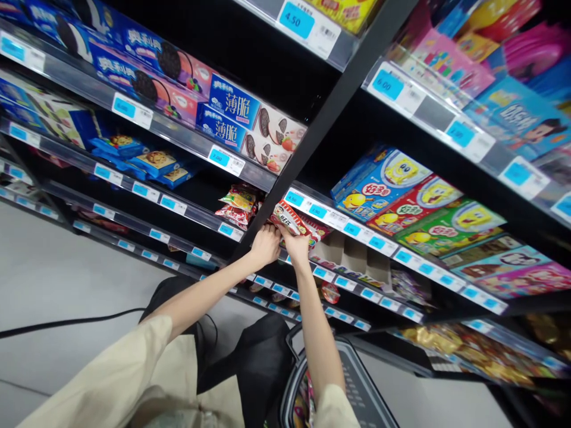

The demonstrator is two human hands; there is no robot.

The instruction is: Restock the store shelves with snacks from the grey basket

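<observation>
Both my arms reach up to a shop shelf. My right hand [296,244] is closed on a small red and white snack packet [289,221] at the front edge of the shelf. My left hand [265,245] is right beside it with its fingers curled, touching the same packet's lower end. A cardboard display box [352,254] with open compartments stands on the shelf just right of the packet. More red snack bags [238,205] lie on the shelf to the left.
Blue biscuit boxes [232,116] fill the upper left shelves. Cartoon sweet boxes [414,205] sit on the right shelf. Blue price tags [225,159] line every shelf edge. A dark shopping basket [352,380] with packets stands below my arms. A black cable [66,323] crosses the grey floor.
</observation>
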